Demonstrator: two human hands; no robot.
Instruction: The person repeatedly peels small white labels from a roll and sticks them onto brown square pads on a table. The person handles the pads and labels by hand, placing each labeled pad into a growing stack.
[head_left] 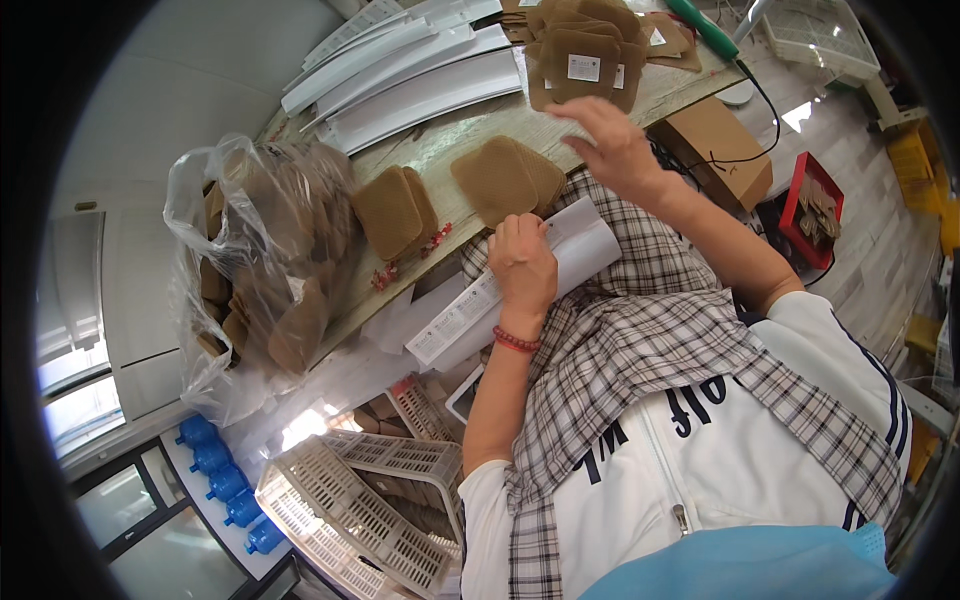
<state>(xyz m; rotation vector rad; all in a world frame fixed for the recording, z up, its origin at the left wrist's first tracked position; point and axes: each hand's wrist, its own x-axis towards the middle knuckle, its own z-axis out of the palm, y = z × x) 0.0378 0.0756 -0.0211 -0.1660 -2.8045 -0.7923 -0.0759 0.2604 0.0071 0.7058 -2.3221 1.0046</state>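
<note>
My left hand is closed on a white label sheet that lies slantwise over my lap. A row of small printed labels runs along the sheet's edge. My right hand is raised over the table edge, fingers and thumb apart, with nothing visible in it. Just beyond it is a pile of brown mesh pads, some bearing a white label. Between my hands and the table's middle lie fanned brown pads, and further left sits a smaller stack of pads.
A clear plastic bag full of brown pads stands at the table's left. White label sheets lie at the back. Red scraps dot the front edge. A green-handled tool, cardboard box, red tray and plastic crates surround me.
</note>
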